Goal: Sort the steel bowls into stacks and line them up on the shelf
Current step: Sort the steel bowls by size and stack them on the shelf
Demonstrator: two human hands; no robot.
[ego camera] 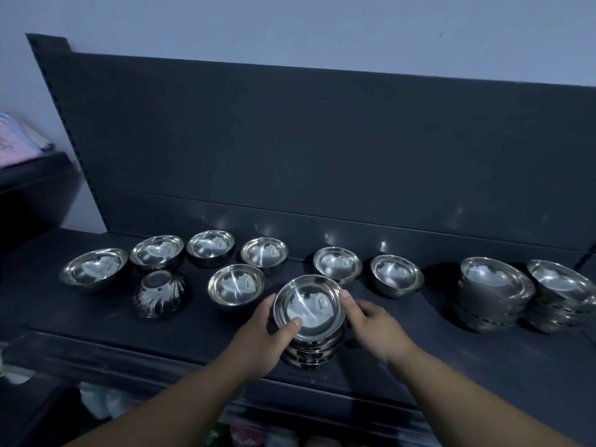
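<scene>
The stack [311, 309] sits near the front edge of the shelf [403, 350], cupped between both hands. The left hand [263, 333] is at its 8 o'clock and the right hand [371, 321] at 3 o'clock, equally close. The left thumb presses inside the top rim while the other fingers curl round the side. The right fingers wrap the flank, thumb on the rim. The nearest loose bowl [236, 287] lies at 10 o'clock, nearer the left hand. Two done stacks [493, 291] stand well apart at 3 o'clock.

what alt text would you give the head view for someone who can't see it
The person's left hand and right hand grip a stack of steel bowls at the front of a dark shelf. Behind it seven single bowls sit upright and a fluted bowl lies upside down at left; two more stacks stand at right.
</scene>
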